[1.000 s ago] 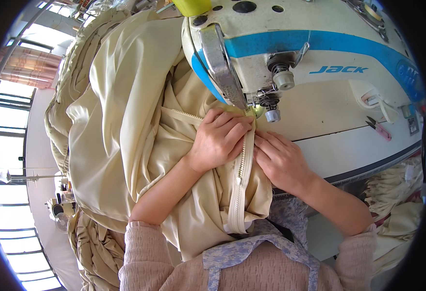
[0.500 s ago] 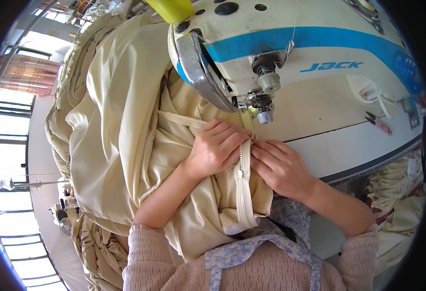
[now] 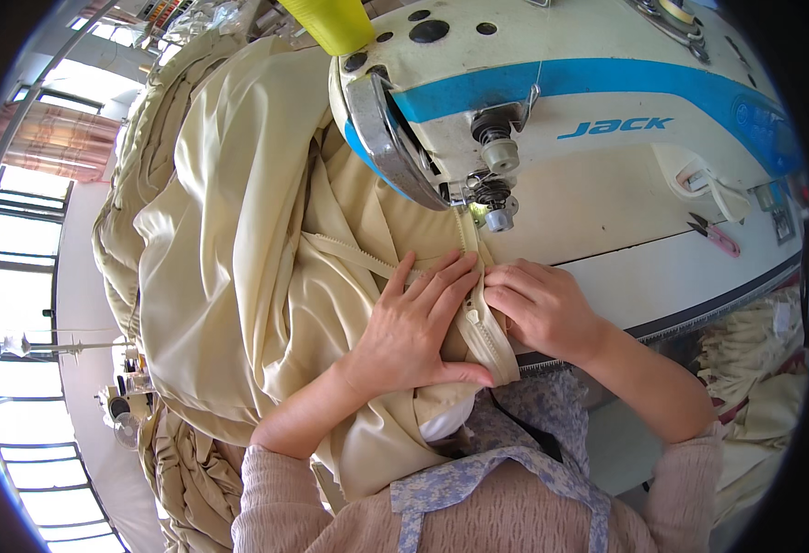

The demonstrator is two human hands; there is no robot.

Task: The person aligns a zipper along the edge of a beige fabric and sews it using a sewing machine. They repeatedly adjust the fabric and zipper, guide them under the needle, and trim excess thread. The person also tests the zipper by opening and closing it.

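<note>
- The left hand (image 3: 413,332) lies with palm down on the cream cloth (image 3: 215,295). Its fingers are straight and a little spread, and its thumb is stretched wide away from them, reaching to the lower part of the zipper (image 3: 489,346).
- The right hand (image 3: 543,300) is at the other side of the zipper. Its fingers are bent and close together, with the tips at the zipper's edge; one cannot tell if they pinch it.
- The zipper is between the two hands. Its upper part runs up to below the needle area of the sewing machine (image 3: 552,88), and its lower part bends round near the table edge.
- A second strip of zipper teeth (image 3: 344,249) lies slanted on the cloth and reaches to the left hand.
- The cloth lies in big loose folds to the left of the machine and comes down to the person's apron (image 3: 478,470).
- The machine is white with a blue stripe, and a yellow cup (image 3: 335,23) is at its top left.
- Small scissors (image 3: 720,238) with pink handle lie on the table (image 3: 625,276), well apart from the right hand.
</note>
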